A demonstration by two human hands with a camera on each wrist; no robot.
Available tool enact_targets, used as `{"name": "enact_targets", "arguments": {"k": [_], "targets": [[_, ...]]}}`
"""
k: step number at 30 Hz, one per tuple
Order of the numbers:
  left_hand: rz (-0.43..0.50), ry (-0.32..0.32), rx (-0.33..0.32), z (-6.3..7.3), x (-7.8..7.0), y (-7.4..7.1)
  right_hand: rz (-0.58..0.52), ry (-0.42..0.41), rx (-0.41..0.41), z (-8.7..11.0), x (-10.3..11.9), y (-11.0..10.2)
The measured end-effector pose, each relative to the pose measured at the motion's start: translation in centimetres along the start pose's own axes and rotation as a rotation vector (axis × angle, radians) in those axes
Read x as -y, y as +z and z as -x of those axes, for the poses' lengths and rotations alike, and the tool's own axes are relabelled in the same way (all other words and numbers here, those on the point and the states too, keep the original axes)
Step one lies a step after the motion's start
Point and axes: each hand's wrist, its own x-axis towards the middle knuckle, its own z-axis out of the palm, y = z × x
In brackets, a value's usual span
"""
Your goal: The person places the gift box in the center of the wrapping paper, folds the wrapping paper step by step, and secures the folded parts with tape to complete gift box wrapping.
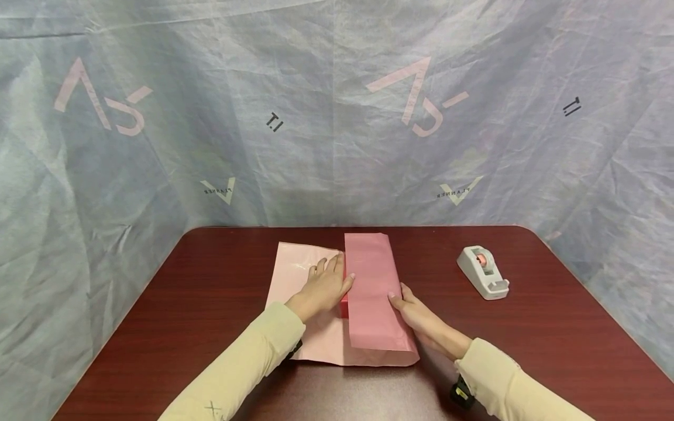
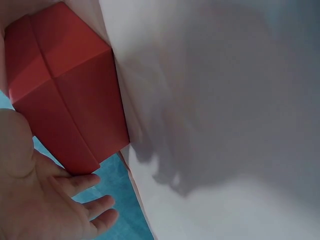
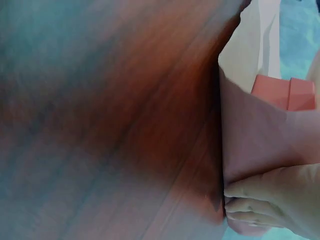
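Observation:
A red lidded box (image 2: 75, 95) sits on a sheet of wrapping paper (image 1: 371, 280), pale inside and pink outside. In the head view the paper's right part is folded over the box, so only a narrow red strip shows. My left hand (image 1: 325, 286) lies at the box's left side, fingers spread and thumb by the flap's edge. In the left wrist view its fingers reach along the box end. At the fold on the right, my right hand (image 1: 418, 313) presses the paper, thumb on top. Its fairly straight fingers (image 3: 260, 192) lie along the paper's outer side.
A white tape dispenser (image 1: 481, 272) with a roll of tape stands on the right of the dark red wooden table (image 1: 210, 292). The pale unfolded half of the paper spreads to the left of the box. Grey printed fabric (image 1: 316, 146) hangs behind and beside the table.

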Motion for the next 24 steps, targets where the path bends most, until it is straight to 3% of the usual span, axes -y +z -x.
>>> {"name": "enact_targets", "arguments": {"k": [8, 14, 24], "targets": [[0.005, -0.005, 0.005, 0.1, -0.1, 0.0, -0.022, -0.015, 0.013, 0.9, -0.4, 0.2], [0.028, -0.009, 0.011, 0.0, -0.1, 0.0, -0.001, -0.014, -0.006, 0.5, -0.2, 0.1], [0.019, 0.004, -0.014, -0.1, 0.0, 0.1, 0.235, -0.142, -0.050, -2.4, 0.0, -0.8]]}}
